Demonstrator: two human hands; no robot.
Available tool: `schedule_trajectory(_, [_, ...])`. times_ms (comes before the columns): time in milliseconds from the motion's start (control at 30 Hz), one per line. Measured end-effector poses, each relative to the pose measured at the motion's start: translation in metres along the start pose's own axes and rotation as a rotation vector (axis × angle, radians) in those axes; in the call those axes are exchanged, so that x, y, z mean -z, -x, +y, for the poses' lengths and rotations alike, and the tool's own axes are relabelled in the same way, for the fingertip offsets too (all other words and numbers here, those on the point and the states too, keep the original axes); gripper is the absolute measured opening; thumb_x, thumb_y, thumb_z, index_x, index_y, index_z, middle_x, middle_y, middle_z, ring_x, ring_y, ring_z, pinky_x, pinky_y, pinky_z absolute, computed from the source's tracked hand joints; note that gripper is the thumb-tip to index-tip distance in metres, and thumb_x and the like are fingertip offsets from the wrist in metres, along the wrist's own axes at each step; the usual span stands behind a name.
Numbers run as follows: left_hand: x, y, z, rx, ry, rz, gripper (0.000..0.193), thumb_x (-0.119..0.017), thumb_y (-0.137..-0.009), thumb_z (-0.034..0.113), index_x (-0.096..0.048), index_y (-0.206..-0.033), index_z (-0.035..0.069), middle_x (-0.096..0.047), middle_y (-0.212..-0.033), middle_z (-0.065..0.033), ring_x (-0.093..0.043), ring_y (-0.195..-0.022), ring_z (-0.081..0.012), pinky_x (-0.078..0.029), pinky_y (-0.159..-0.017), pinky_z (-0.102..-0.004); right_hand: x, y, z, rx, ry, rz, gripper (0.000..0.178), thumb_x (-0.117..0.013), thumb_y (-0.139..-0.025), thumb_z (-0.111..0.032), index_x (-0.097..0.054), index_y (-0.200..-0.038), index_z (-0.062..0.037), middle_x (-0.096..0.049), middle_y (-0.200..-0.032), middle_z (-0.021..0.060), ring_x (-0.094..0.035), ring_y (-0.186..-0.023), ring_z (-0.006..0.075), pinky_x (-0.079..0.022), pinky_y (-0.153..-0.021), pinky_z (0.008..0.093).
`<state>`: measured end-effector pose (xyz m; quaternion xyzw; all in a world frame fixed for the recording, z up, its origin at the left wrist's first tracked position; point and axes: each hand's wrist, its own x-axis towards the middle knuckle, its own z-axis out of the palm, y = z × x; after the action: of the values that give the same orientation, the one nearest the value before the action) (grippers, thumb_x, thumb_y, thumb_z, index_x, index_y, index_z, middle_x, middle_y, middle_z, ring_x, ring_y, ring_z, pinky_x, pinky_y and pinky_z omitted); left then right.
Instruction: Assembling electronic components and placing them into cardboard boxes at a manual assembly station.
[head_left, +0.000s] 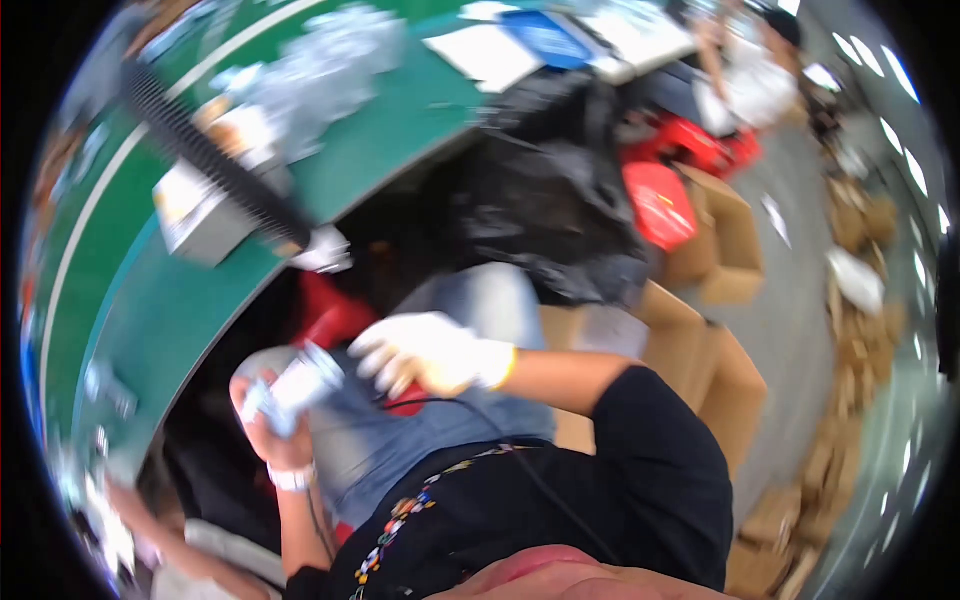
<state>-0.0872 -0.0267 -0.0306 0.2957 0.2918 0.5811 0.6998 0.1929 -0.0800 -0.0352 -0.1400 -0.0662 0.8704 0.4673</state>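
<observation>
Left hand grip clenched around small white box, gloved right hand just beside it, grip unclear

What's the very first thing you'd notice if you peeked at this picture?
Probably the right hand in a white glove, right in the middle above the person's lap, next to the bare left hand gripping a small whitish packet. After that, the big green worktable curving up the left side, with a crumpled black plastic bag beside it and brown cardboard boxes on the floor to the right.
</observation>
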Motion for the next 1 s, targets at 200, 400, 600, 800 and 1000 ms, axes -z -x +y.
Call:
schedule_trajectory(200, [0.061,-0.173,0.078,-0.892,-0.695,0.545,0.042,-0.069,-0.094,0.02,-0.058,-0.132,0.006,-0.064,-0.124,-0.0103,-0.064,-0.112,-0.0273,-0.054,-0.093,-0.0398,0.062,0.006,-0.011,0.357,0.39,0.436,0.034,-0.061,-0.102,-0.028,-0.064,-0.12,0.0006,-0.065,-0.091,0.0083,-0.059,-0.072,0.0144,-0.05,-0.067,0.0261])
schedule_trajectory(400, [0.121,-0.386,0.149,-1.024,-2.046,0.36,0.039,-0.076,-0.086,0.022,-0.07,-0.124,0.021,-0.06,-0.139,-0.0187,-0.057,-0.127,-0.0359,-0.044,-0.108,-0.0476,0.043,0.012,-0.054,0.539,0.813,0.708,0.024,-0.065,-0.1,-0.019,-0.067,-0.116,-0.001,-0.07,-0.095,0.01,-0.065,-0.074,0.0156,-0.054,-0.067,0.0271])
schedule_trajectory(600, [0.078,-0.416,0.129,-0.97,-2.129,0.485,0.059,-0.075,-0.087,0.023,-0.058,-0.143,0.022,-0.049,-0.152,-0.019,-0.043,-0.143,-0.0369,-0.037,-0.116,-0.0502,0.011,-0.031,-0.145,1.095,1.826,0.678,0.028,-0.071,-0.092,-0.007,-0.068,-0.119,-0.0056,-0.068,-0.113,0.0138,-0.069,-0.096,0.0261,-0.057,-0.085,0.0341])
schedule_trajectory(800, [-0.02,-0.224,0.081,-0.997,-1.086,0.224,0.048,-0.067,-0.097,0.013,-0.053,-0.14,-0.002,-0.052,-0.147,-0.0194,-0.049,-0.139,-0.0324,-0.041,-0.113,-0.0476,-0.058,-0.132,-0.279,1.32,2.621,0.789,0.033,-0.068,-0.092,-0.026,-0.069,-0.124,-0.0172,-0.054,-0.142,0.0218,-0.051,-0.131,0.0409,-0.042,-0.111,0.0503])
schedule_trajectory(1000, [-0.037,-0.023,-0.035,-0.226,-0.563,-0.125,0.023,-0.057,-0.1,0.018,-0.061,-0.118,0.004,-0.065,-0.116,-0.0154,-0.064,-0.1,-0.0258,-0.051,-0.089,-0.0386,-0.065,-0.086,-0.267,1.166,2.51,0.623,0.028,-0.068,-0.093,-0.02,-0.069,-0.119,-0.0089,-0.062,-0.13,0.0183,-0.059,-0.121,0.035,-0.048,-0.104,0.0431])
